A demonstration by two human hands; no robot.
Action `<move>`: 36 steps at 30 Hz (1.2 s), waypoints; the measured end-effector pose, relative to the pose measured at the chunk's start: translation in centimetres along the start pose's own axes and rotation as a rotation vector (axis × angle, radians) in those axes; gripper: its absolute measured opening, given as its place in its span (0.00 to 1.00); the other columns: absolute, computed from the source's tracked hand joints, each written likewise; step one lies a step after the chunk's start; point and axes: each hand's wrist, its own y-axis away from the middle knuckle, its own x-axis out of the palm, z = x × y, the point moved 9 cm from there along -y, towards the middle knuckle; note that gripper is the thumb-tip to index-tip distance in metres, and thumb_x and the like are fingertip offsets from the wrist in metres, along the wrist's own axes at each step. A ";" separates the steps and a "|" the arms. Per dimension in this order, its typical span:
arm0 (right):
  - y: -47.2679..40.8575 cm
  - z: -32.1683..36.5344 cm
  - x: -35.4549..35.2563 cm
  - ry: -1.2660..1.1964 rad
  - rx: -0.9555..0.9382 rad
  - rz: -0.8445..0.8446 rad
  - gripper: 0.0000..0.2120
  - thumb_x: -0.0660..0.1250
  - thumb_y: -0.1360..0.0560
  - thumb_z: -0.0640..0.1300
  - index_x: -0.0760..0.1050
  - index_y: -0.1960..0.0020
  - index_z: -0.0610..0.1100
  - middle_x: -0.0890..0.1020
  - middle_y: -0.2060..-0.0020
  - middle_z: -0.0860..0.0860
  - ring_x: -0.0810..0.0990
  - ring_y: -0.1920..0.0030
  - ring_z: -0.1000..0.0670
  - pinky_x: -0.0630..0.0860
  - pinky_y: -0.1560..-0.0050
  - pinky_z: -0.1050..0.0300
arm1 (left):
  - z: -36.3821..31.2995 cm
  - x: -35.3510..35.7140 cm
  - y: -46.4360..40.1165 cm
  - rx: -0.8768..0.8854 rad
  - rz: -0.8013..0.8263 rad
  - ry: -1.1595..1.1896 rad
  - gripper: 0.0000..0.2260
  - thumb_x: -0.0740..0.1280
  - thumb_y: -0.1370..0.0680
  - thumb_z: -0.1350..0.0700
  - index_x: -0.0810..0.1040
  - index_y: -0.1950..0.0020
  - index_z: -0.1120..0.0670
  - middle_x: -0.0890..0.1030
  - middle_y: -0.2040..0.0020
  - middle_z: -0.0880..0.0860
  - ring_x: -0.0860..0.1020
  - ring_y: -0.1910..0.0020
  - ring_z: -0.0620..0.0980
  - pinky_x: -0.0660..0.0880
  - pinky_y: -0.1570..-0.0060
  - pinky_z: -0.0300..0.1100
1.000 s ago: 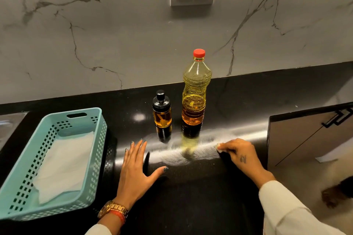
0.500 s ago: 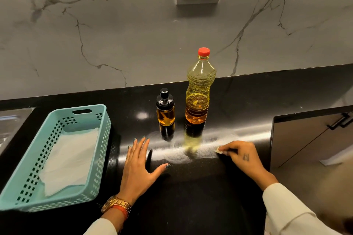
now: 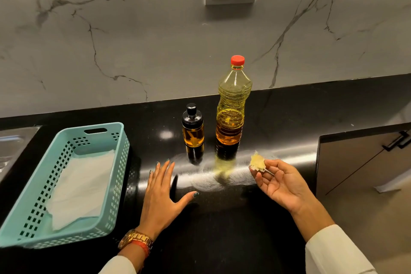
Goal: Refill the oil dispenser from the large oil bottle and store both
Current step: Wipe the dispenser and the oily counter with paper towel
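The capped large oil bottle (image 3: pixel 232 109) and oil dispenser (image 3: pixel 192 126) both hold oil; the teal basket (image 3: pixel 66 140) holds a white sheet (image 3: pixel 82 187). The left hand (image 3: pixel 161 193) rests flat on the desk (image 3: pixel 222 229). The raised right hand (image 3: pixel 281 184) pinches an oily wad (image 3: pixel 257 162).

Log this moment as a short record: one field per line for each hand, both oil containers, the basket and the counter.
left hand: flat on the black counter, fingers spread
right hand: palm up, pinching a yellowed wad of tissue
oil dispenser: upright, black cap on, amber oil inside
large oil bottle: upright, red cap on, partly full, right of the dispenser
basket: teal, at left, a white tissue lying inside
counter: smeared streaks in front of the bottle
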 end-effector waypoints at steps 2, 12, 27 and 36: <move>0.2 0.1 0.3 0.012 -0.023 0.020 0.16 0.67 0.31 0.41 0.74 0.45 0.34 0.80 0.54 0.38 0.82 0.58 0.45 0.80 0.68 0.61 | 0.0 0.0 0.0 0.001 0.003 -0.002 0.45 0.52 0.34 0.24 0.50 0.25 0.47 0.50 0.25 0.44 0.44 0.25 0.45 0.48 0.26 0.50; 1.2 6.7 -1.5 0.870 -0.569 -0.251 0.07 0.71 0.30 0.41 0.74 0.56 0.46 0.81 0.61 0.45 0.80 0.63 0.50 0.71 0.67 0.60 | -0.1 -0.1 0.0 -0.002 0.005 0.007 0.45 0.51 0.35 0.22 0.50 0.25 0.46 0.50 0.26 0.43 0.44 0.25 0.45 0.48 0.26 0.49; 0.1 6.8 1.9 1.763 -1.159 -0.292 0.08 0.71 0.32 0.31 0.83 0.54 0.37 0.84 0.59 0.43 0.81 0.57 0.42 0.75 0.51 0.54 | -0.3 -0.1 -0.1 0.009 0.002 0.001 0.46 0.50 0.35 0.22 0.52 0.25 0.48 0.50 0.25 0.43 0.44 0.25 0.45 0.47 0.27 0.48; -4.0 5.9 1.8 1.832 -0.955 -0.333 0.05 0.69 0.29 0.37 0.83 0.56 0.38 0.84 0.60 0.43 0.81 0.58 0.43 0.77 0.53 0.54 | -0.1 -0.4 0.0 -0.002 -0.002 0.023 0.45 0.51 0.35 0.22 0.51 0.25 0.47 0.50 0.25 0.43 0.44 0.25 0.45 0.47 0.27 0.48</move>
